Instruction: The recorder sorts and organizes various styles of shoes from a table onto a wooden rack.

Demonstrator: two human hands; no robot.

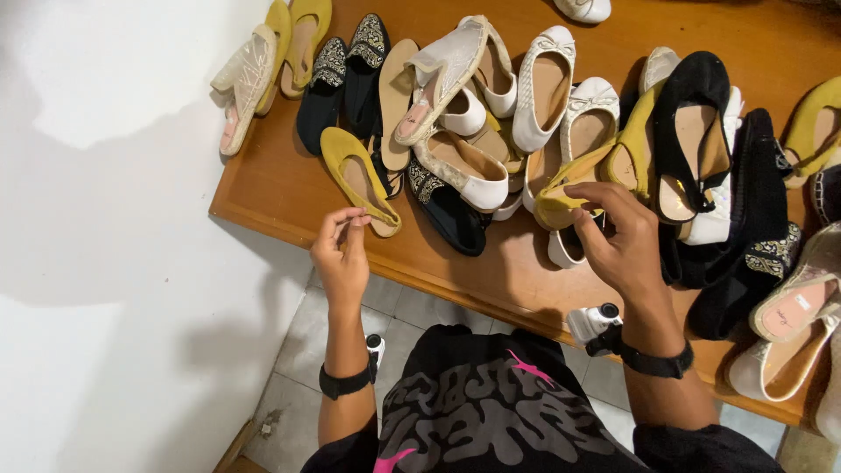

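Our hands over a table heaped with flat shoes.

Nearest, we see our left hand (pixel 342 256) raised at the near edge of the wooden table (pixel 263 188), thumb and fingertips pinched together, just beside the heel of a mustard flat (pixel 357 178) lying on the wood; we cannot tell whether they touch it or hold anything. To the right, our right hand (pixel 620 235) grasps the folded toe of a second mustard flat (pixel 561 200), fingers curled over it at the front of the pile. Behind them lie white ballet flats (pixel 545 86), a black slingback (pixel 688 131) and black embroidered flats (pixel 346 77). At the far left corner, a beige mesh slingback (pixel 242 83) hangs over the table's edge.
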